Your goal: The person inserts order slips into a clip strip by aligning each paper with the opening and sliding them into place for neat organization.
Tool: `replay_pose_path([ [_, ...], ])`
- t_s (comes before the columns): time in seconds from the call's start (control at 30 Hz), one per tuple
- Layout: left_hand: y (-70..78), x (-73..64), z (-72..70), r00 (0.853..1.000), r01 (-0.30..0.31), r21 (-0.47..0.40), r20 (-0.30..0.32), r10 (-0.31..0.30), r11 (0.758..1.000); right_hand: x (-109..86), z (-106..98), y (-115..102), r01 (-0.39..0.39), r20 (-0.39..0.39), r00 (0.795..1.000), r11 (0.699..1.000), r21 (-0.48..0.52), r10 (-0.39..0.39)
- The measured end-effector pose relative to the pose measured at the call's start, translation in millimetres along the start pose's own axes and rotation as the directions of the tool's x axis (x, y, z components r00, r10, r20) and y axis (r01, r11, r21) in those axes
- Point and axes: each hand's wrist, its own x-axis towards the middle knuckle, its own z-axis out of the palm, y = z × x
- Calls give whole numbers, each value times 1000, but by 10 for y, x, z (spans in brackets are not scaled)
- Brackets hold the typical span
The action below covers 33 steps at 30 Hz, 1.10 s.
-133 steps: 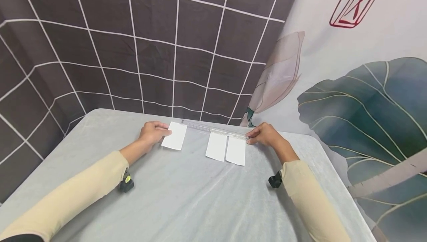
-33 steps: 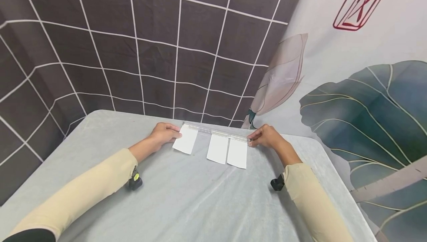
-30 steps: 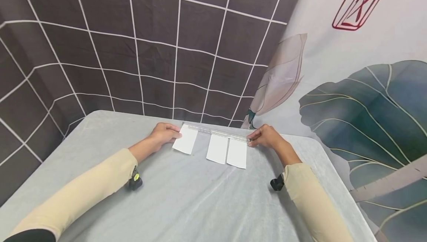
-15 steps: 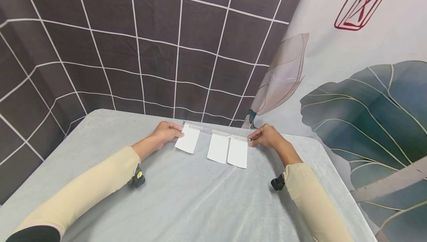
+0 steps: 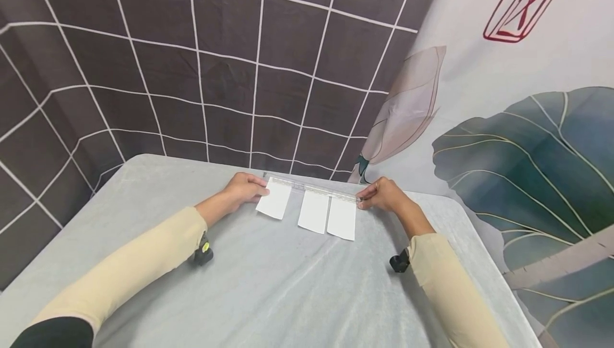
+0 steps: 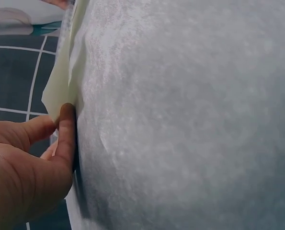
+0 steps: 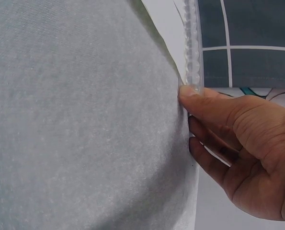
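My left hand (image 5: 242,191) pinches the left edge of a white paper card (image 5: 274,199); in the left wrist view, thumb and finger grip that card (image 6: 61,88) by its corner. A clear plastic ruler (image 5: 299,186) with a wavy edge runs along the tops of the cards. Its right end is held between the thumb and fingers of my right hand (image 5: 386,195). Two more white cards, a middle one (image 5: 313,211) and a right one (image 5: 341,219), lie side by side below the ruler with a narrow gap. A wider gap separates them from the left card.
A grey cloth covers the table (image 5: 268,278), with its far edge just behind the ruler. Behind it hangs a dark curtain (image 5: 216,81) with white grid lines. To the right is a white cloth (image 5: 460,140) printed with leaves.
The left hand has slid its card to the right, closer to the other two and up to the ruler's left end. The right hand keeps its hold on the ruler, almost still.
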Motion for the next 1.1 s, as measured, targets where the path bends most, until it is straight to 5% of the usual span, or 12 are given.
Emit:
replay_pose_path([
  [1.1,53,18,159,996,-3,-16,84,5,1000,10,18,48,7,-10,1000,1000,8,-7],
])
